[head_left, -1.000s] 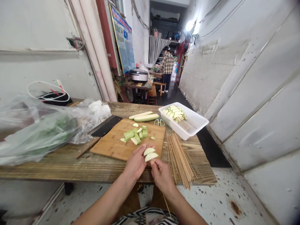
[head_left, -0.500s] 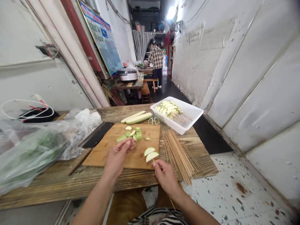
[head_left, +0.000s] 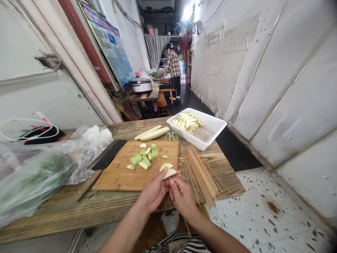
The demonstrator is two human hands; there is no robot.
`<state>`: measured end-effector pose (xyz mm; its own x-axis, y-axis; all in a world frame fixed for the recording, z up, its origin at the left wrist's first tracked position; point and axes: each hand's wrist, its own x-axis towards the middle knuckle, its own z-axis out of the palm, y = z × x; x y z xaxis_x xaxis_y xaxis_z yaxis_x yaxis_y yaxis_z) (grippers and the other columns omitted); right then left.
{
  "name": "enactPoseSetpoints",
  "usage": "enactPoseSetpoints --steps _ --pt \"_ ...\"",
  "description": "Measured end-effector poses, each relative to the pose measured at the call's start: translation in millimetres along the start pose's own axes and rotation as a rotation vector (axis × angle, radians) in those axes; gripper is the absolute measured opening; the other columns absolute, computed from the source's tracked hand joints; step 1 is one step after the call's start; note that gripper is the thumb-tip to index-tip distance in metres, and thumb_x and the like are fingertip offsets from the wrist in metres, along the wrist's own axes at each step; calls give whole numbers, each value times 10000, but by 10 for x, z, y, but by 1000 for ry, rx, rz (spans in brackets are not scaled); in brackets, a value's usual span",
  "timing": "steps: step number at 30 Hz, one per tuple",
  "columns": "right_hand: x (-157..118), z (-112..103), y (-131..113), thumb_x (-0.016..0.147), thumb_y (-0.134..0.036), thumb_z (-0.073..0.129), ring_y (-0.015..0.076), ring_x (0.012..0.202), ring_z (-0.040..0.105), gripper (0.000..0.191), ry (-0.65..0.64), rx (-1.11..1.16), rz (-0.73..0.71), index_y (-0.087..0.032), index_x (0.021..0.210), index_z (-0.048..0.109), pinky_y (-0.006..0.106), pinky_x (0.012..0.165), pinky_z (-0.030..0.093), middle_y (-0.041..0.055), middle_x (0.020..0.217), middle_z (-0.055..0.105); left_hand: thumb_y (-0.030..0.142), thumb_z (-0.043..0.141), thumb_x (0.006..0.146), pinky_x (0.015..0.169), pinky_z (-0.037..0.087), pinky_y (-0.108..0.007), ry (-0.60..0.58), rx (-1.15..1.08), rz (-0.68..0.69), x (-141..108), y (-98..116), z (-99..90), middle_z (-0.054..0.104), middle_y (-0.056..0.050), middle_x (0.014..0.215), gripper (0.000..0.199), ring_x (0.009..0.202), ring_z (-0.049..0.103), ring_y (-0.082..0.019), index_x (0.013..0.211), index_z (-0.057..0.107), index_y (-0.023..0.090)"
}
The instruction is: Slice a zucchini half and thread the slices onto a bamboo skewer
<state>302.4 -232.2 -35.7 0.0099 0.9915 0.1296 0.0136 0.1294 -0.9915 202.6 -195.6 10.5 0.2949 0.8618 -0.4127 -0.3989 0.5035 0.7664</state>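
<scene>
My right hand (head_left: 183, 200) pinches a thin bamboo skewer (head_left: 186, 225) upright-tilted below the fingers. Two pale green zucchini slices (head_left: 166, 167) sit on that skewer, and my left hand (head_left: 154, 189) presses its fingers against them. Both hands are just over the near edge of the wooden cutting board (head_left: 113, 177). Farther up the board lie cut zucchini chunks (head_left: 142, 159). Two long zucchini pieces (head_left: 154, 133) rest on the table beyond the board.
A white plastic tray (head_left: 210, 121) holds finished skewers of slices. Loose bamboo skewers (head_left: 201, 177) lie right of my hands, with scissors (head_left: 171, 136) by the board. A cleaver (head_left: 108, 154) and a plastic bag of greens (head_left: 34, 175) are left. A person (head_left: 172, 66) works far down the corridor.
My left hand has moved right from above the chunks and now meets the slices. The view has shifted slightly, and the right hand still holds the skewer.
</scene>
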Motion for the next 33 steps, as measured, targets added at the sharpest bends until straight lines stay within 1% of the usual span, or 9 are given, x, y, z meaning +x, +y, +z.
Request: enactPoseSetpoints --steps 5,7,9,18,23,25,29,31,33 --pt "-118 -22 -65 918 -351 395 92 419 349 290 -35 -53 5 -167 745 539 202 422 265 -67 484 389 195 577 814 734 548 -312 108 -65 67 -23 -29 46 717 -112 859 128 855 681 -217 890 625 104" --pt "-158 -36 -101 919 -333 379 96 433 342 301 -32 -102 -9 -164 734 545 206 427 263 -61 495 379 191 580 812 755 549 -333 149 -88 83 -27 -61 76 717 -111 839 116 839 685 -221 874 620 102" --pt "-179 -44 -125 914 -318 380 99 445 325 295 -16 -138 -32 -161 735 554 210 430 255 -58 508 368 200 585 810 767 549 -337 155 -100 91 -31 -88 103 716 -111 824 119 833 687 -222 865 620 99" --pt "-196 -62 -203 910 -297 370 110 477 328 289 23 -180 -78 -167 715 539 216 438 253 -40 546 380 225 605 792 791 544 -380 98 -129 91 -92 -49 159 720 -132 827 121 848 685 -243 830 608 110" --pt "-177 -88 -286 905 -274 368 116 490 366 282 32 -251 -116 -176 678 505 221 469 282 -32 549 400 221 626 774 754 545 -321 101 -103 81 -105 -17 203 724 -121 825 104 787 691 -206 807 610 123" --pt "-149 -93 -296 904 -272 366 123 509 404 285 49 -275 -129 -178 671 499 223 488 304 -16 569 446 240 655 748 723 541 -294 82 -77 73 -113 -36 212 724 -115 810 135 785 688 -204 798 629 117" --pt "-94 -111 -305 908 -278 363 134 550 476 291 65 -286 -140 -173 696 531 226 533 355 12 616 532 317 683 720 685 530 -278 -10 -30 53 -137 -101 184 718 -123 836 247 831 672 -219 833 666 97" --pt "-91 -129 -313 911 -278 365 134 552 475 293 62 -291 -146 -173 708 548 226 536 359 10 614 534 383 662 734 690 529 -291 -38 -18 38 -142 -97 144 713 -128 874 324 831 666 -219 887 668 99" --pt "-107 -146 -320 912 -283 373 127 519 441 289 57 -288 -140 -175 719 559 221 502 340 -7 581 499 465 593 773 704 529 -301 -25 -44 44 -135 -44 98 703 -124 920 398 831 660 -207 948 658 113"
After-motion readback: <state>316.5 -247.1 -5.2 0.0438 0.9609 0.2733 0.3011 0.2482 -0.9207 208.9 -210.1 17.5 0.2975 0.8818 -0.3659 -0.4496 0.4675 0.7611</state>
